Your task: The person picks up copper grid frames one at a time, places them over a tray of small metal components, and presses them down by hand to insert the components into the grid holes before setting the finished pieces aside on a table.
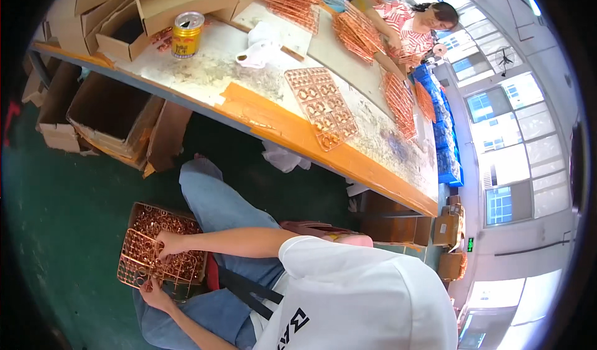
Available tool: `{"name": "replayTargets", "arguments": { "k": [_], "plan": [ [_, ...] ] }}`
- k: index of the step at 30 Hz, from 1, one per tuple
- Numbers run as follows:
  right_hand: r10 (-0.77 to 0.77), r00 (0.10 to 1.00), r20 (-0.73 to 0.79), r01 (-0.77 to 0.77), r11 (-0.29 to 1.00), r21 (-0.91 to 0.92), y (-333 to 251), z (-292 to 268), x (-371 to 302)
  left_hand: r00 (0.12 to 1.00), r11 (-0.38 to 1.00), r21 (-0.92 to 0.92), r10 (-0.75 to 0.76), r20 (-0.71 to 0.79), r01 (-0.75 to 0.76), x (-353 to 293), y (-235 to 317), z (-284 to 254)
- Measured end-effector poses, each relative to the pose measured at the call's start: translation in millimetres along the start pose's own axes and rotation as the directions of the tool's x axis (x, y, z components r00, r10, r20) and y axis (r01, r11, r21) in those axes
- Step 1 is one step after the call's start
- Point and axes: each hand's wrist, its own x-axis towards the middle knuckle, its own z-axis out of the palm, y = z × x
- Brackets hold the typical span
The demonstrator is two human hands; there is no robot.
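A copper-coloured lattice frame (130, 260) with small parts in its openings is held tilted over a cardboard box at my knees. My left hand (155, 295) grips the frame's near lower edge between thumb and fingers. Over the middle of the lattice, my right hand (172, 244) is closed, its fingertips pinching down at the frame; what lies between them is too small to tell. Beneath, a heap of small shiny copper-coloured pieces (163, 219) fills the box (134, 210), and the frame partly covers it.
Above my knees stands a workbench (249, 110) edged with orange tape. On it are one similar lattice frame (320, 104), stacked frames (357, 32), a yellow can (187, 36) and cardboard boxes (186, 1). Across it, a person (407, 26) handles frames. Open cartons (115, 113) sit under the bench.
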Motion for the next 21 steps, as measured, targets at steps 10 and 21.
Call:
{"name": "replayTargets", "arguments": {
  "k": [10,21],
  "plan": [
    [0.046,0.974,-0.224,-0.115,0.946,-0.303,3,2,18,0.941,0.929,-0.196,-0.275,0.199,0.313,-8,20,10],
    [-0.071,0.965,-0.253,-0.002,0.961,-0.277,13,-20,12,0.960,0.924,-0.304,-0.169,0.221,0.233,-4,26,39]
  ]
}}
